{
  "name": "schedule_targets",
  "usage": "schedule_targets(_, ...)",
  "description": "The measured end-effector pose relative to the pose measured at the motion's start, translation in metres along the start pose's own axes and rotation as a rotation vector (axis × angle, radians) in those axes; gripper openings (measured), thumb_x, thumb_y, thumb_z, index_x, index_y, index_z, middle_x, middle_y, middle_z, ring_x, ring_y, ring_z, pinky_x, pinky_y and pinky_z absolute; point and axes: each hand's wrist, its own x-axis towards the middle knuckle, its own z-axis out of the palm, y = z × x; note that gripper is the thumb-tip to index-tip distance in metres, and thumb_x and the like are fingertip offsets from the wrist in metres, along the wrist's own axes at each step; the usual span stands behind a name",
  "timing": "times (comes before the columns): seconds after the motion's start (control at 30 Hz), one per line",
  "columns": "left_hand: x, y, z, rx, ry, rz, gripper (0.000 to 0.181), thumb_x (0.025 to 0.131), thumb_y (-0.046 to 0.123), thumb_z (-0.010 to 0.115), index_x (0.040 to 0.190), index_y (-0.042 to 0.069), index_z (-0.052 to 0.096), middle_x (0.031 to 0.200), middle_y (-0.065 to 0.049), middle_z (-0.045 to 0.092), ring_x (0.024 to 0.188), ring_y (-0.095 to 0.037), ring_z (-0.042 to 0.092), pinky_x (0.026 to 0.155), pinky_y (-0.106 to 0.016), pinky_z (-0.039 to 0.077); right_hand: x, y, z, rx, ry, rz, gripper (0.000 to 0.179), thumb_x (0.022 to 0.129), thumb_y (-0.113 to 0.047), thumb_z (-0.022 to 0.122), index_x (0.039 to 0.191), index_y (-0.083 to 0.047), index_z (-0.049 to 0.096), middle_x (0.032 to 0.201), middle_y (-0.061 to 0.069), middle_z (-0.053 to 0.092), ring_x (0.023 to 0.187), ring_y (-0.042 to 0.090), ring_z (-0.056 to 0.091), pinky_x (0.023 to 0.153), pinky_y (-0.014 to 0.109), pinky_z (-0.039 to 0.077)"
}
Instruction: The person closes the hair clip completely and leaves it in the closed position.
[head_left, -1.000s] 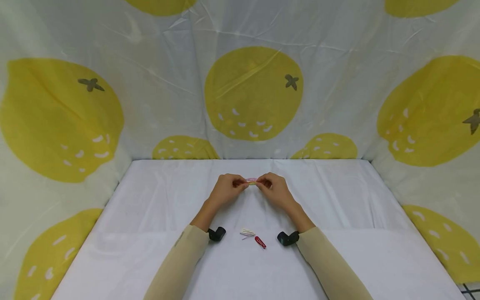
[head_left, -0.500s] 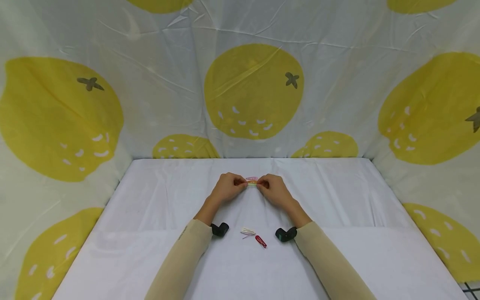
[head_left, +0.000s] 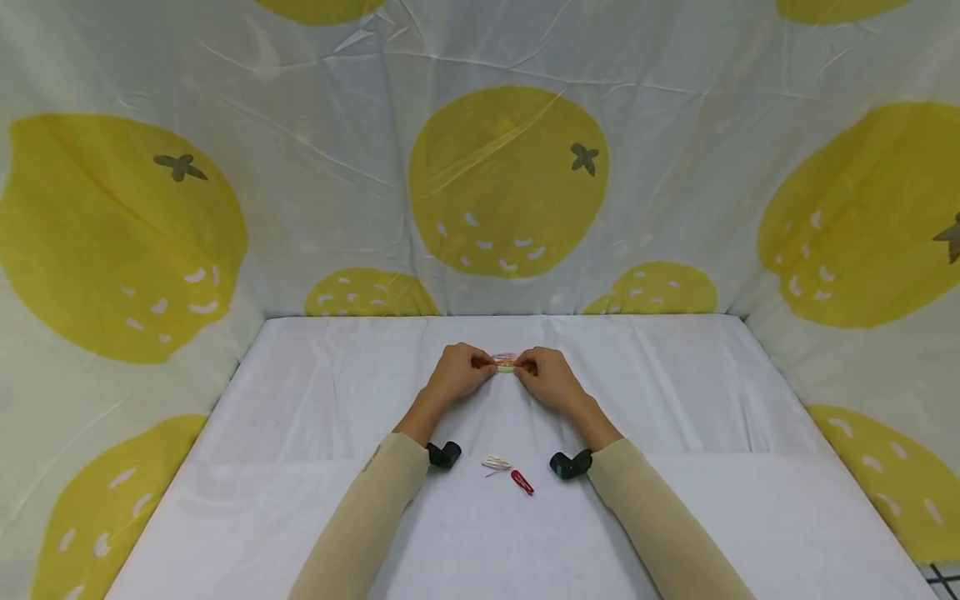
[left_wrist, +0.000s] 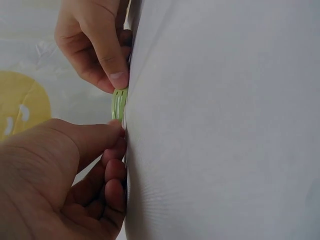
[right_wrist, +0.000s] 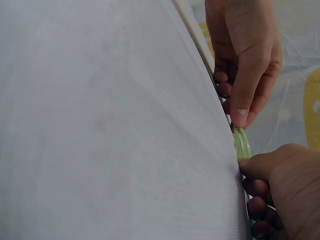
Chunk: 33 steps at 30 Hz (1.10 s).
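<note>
While Two Hands Pinch a Green Clip, Other Clips Lie Well Apart From It

As far as I can tell, small clips are being put together in a row, and the job looks partly done. The green clip [left_wrist: 118, 106] lies right at the white cloth [head_left: 675, 400], between the two hands. The left hand [head_left: 459, 371] pinches its left end, with thumb and fingertips close together and the other fingers curled in. The right hand [head_left: 551, 377] pinches its right end in the same way.

Just past the green clip, on the side away from the person, is an orange strip [head_left: 506, 363], and past that a pink clip [head_left: 504, 357]. These two look set in place to me, side by side with the green one. They are too small and too hidden to tell if they touch it.

What seems left is on the person's side of the green clip, well apart from it. A pale clip [head_left: 496, 462] lies there, maybe more than one, with a thin pinkish strip [head_left: 495, 473]. A red clip [head_left: 522, 482] lies there too, a little to the right of the green clip's middle. No hand touches these. The green clip itself does not look finished, because neither hand is off it yet.
</note>
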Motion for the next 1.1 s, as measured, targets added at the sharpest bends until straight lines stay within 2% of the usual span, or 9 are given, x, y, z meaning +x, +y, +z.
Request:
schedule_targets(0.57, -0.004, 0.003, -0.001, 0.012, 0.012, -0.007, 0.013, 0.094, 0.022, 0.077, 0.101, 0.013, 0.083, 0.092, -0.001, 0.079, 0.086, -0.016, 0.068, 0.080, -0.035, 0.056, -0.003, 0.003, 0.002, 0.016, 0.000, 0.030, 0.012, 0.095, -0.016, 0.073, 0.104, -0.009, 0.077, 0.090, 0.001, 0.071, 0.081, 0.013, 0.059, 0.076, 0.028, 0.048)
schedule_targets(0.77, -0.005, 0.000, -0.001, 0.008, -0.006, -0.007, 0.016, 0.094, 0.025, 0.077, 0.105, 0.014, 0.083, 0.097, -0.001, 0.079, 0.092, -0.016, 0.068, 0.086, -0.037, 0.057, -0.004, 0.004, 0.001, 0.023, 0.000, 0.018, 0.011, 0.095, -0.015, 0.073, 0.104, -0.008, 0.076, 0.091, 0.002, 0.070, 0.083, 0.014, 0.060, 0.077, 0.030, 0.050)
schedule_targets(1.1, -0.013, -0.005, -0.007, -0.047, -0.068, -0.009, 0.024, 0.092, 0.027, 0.079, 0.112, 0.013, 0.080, 0.086, 0.004, 0.071, 0.080, -0.012, 0.060, 0.073, -0.027, 0.050, -0.011, 0.003, -0.002, 0.028, -0.028, 0.031, 0.017, 0.095, -0.014, 0.074, 0.111, -0.009, 0.074, 0.101, 0.004, 0.071, 0.094, 0.017, 0.064, 0.087, 0.035, 0.054)
